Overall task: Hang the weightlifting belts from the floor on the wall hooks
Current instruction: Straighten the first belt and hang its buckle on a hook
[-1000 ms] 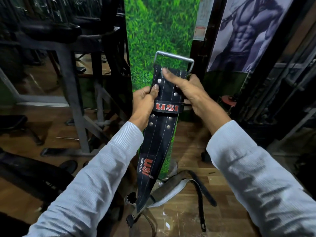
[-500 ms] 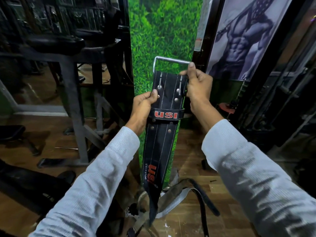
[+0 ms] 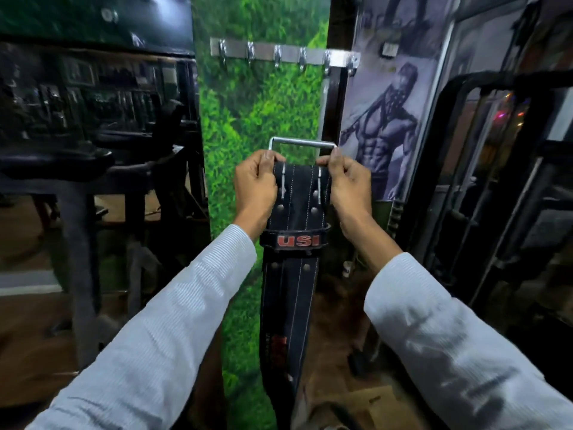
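Observation:
A black leather weightlifting belt (image 3: 294,274) with red lettering hangs straight down in front of me, its steel buckle frame (image 3: 302,142) at the top. My left hand (image 3: 255,184) grips the belt's top left corner by the buckle. On the opposite corner my right hand (image 3: 348,184) pinches the belt the same way. A metal rail of wall hooks (image 3: 283,55) is fixed on the green grass-patterned wall panel (image 3: 260,113), well above the buckle. No belt hangs on the hooks in view.
Black gym machines with padded seats (image 3: 55,162) stand at the left. A dark cable machine frame (image 3: 483,169) fills the right. A bodybuilder poster (image 3: 387,125) hangs right of the green panel. Wooden floor (image 3: 31,352) shows below.
Both hands have shifted up to the belt's top corners and lifted it higher. My view has tilted upward, so the hook rail now shows and the belts on the floor are out of sight.

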{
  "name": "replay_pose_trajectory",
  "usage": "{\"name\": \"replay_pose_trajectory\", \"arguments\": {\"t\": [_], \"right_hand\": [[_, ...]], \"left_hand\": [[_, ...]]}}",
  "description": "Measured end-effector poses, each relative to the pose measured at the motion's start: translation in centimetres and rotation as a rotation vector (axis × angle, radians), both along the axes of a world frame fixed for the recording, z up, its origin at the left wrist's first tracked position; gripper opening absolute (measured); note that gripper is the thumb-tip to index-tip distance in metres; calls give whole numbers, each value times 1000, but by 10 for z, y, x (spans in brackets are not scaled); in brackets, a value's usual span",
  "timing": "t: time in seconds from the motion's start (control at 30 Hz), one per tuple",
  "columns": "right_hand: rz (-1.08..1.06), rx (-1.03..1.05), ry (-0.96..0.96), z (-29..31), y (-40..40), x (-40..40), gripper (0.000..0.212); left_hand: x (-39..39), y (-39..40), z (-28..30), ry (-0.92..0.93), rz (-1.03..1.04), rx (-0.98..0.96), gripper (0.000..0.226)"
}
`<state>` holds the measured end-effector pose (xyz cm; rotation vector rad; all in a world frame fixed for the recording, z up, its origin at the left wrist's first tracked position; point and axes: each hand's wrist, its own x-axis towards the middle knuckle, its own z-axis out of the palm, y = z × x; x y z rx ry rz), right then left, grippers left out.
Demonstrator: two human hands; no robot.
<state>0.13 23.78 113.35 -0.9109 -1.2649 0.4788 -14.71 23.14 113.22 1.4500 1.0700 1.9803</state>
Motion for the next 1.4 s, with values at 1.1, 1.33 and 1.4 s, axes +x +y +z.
{"name": "replay_pose_trajectory", "arguments": {"t": [1.1, 1.33, 1.4], "right_hand": [[63, 112, -262, 117, 249, 139, 24], [368, 4, 5, 92, 249, 138, 38], [466, -68, 130, 76, 242, 137, 31]], "left_hand": [[171, 247, 122, 7, 327, 35, 38], [158, 238, 98, 26, 47, 69, 40], [157, 232, 85, 23, -2, 31, 34]]}}
